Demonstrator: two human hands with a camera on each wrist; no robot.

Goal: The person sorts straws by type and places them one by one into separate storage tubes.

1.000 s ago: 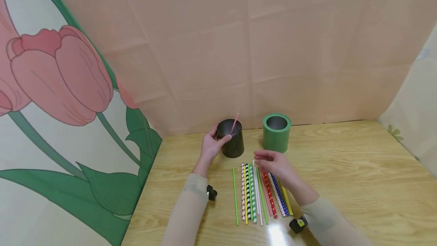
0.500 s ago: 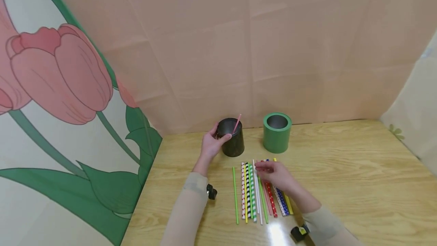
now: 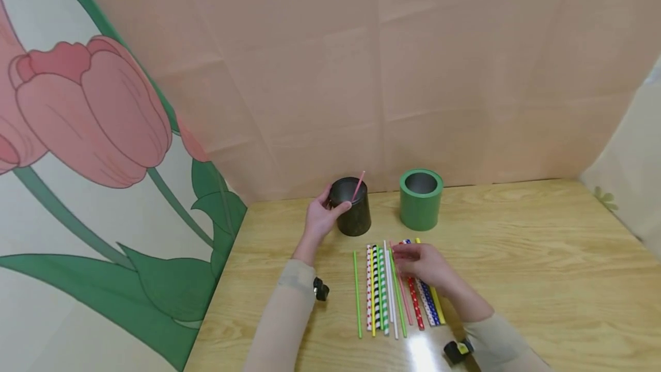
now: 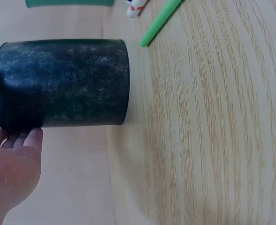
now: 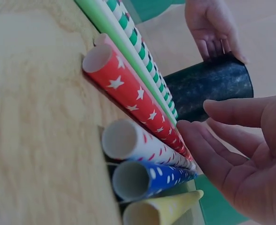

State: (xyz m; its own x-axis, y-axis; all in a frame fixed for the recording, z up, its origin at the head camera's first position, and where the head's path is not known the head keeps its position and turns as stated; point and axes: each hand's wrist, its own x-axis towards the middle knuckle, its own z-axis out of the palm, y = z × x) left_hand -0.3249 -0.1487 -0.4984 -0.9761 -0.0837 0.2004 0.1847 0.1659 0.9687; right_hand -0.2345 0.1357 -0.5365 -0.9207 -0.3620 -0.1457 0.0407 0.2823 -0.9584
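Observation:
My left hand (image 3: pixel 320 220) grips the upper part of a black cylindrical cup (image 3: pixel 355 220) that stands upright on the table. A thin pink straw (image 3: pixel 359 183) leans inside it. Over the far ends of a row of straws hovers my right hand (image 3: pixel 426 266). Its thumb and fingers are apart, as the right wrist view shows, and a fingertip (image 5: pixel 184 126) lies at or against the red straw with white stars (image 5: pixel 138 96). Another pink straw (image 3: pixel 407 306) lies beside that red one. Whether the right hand pinches anything is not shown; no straw is lifted.
A green thick-rimmed cup (image 3: pixel 420 211) stands right of the black one. Striped, dotted and plain straws (image 3: pixel 382 297) lie side by side on the wooden table (image 3: pixel 542 268), with a lone green straw (image 3: pixel 357 297) at their left. A pinkish sheet (image 3: pixel 439 73) hangs behind.
My right hand has come down from near the green cup onto the straws, then shifted slightly right. The red straw has slid a little right. The left hand keeps its hold on the black cup.

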